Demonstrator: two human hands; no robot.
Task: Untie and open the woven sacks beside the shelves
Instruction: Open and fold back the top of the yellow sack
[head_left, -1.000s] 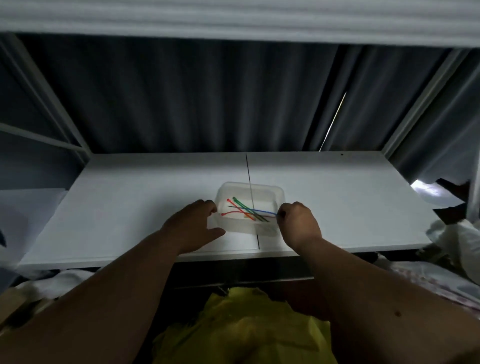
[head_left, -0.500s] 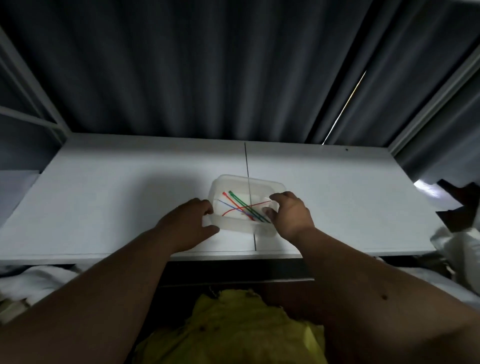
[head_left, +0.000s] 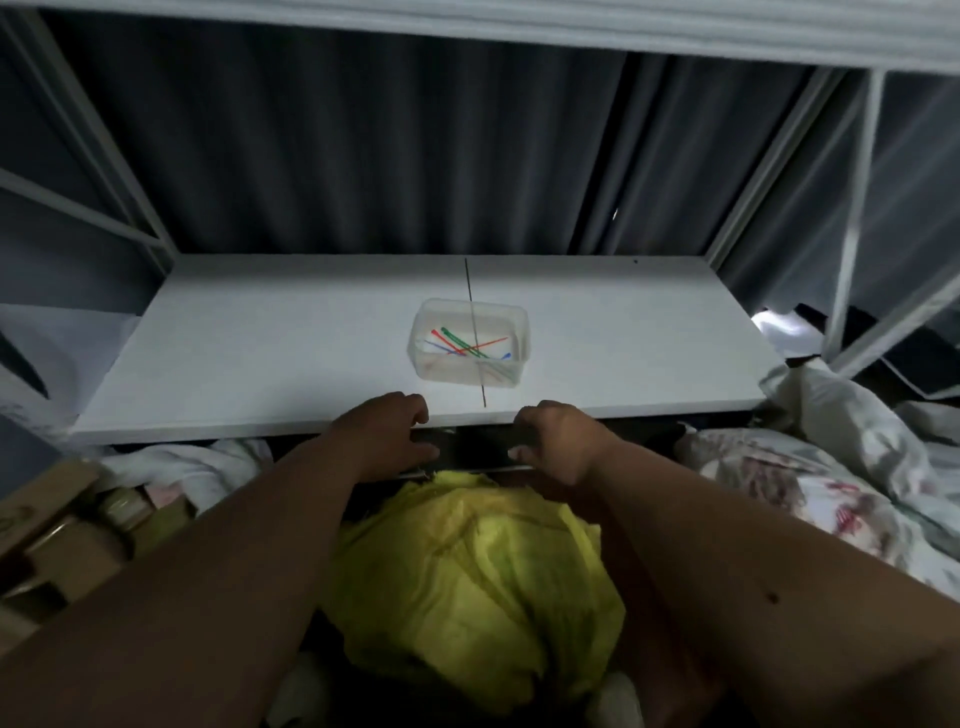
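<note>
A yellow woven sack (head_left: 478, 582) stands below the white shelf board (head_left: 260, 364), between my forearms. My left hand (head_left: 387, 434) and my right hand (head_left: 553, 436) hover just in front of the shelf's front edge, above the sack's top, fingers loosely curled and holding nothing. On the shelf stands a clear plastic tub (head_left: 470, 345) holding several coloured cable ties (head_left: 465, 345). Neither hand touches the tub.
Metal shelf uprights (head_left: 852, 218) frame the bay, with dark curtains behind. Cardboard boxes (head_left: 57, 525) sit at lower left. White cloth (head_left: 197, 462) lies under the shelf, and floral bedding (head_left: 821, 493) piles up at the right.
Both hands have let go of the tub and pulled back from the shelf towards me, down to its front edge. The tub stays on the shelf.
</note>
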